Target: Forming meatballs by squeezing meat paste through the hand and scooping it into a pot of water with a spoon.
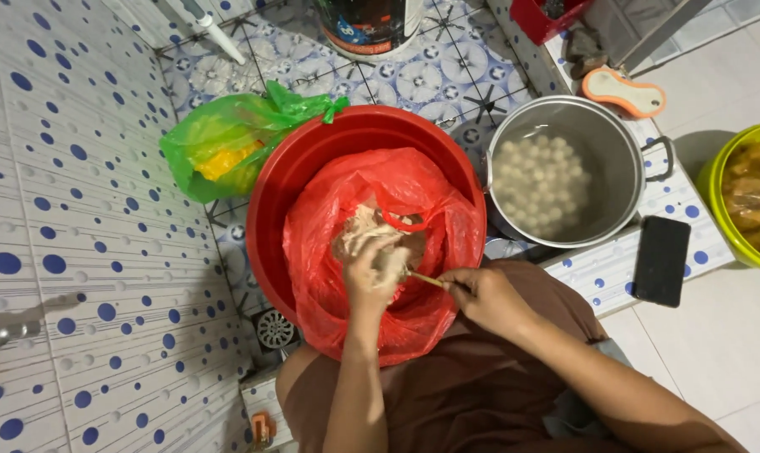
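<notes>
A red basin (296,168) stands in front of me, lined with a red plastic bag (434,231) that holds a pale paste. My left hand (370,273) is over the bag, closed around a lump of that paste (365,225). My right hand (485,294) is just to its right and grips a thin spoon handle (426,278) whose tip touches the lump at my left hand. To the right a metal pot (614,138) holds water with several pale round balls (541,180) in it.
A green plastic bag (220,147) with something yellow lies left of the basin. A black phone (662,260) lies on the tiled ledge by the pot. A yellow-green basin (753,197) sits far right, a bucket (371,25) behind, a floor drain (275,329) below.
</notes>
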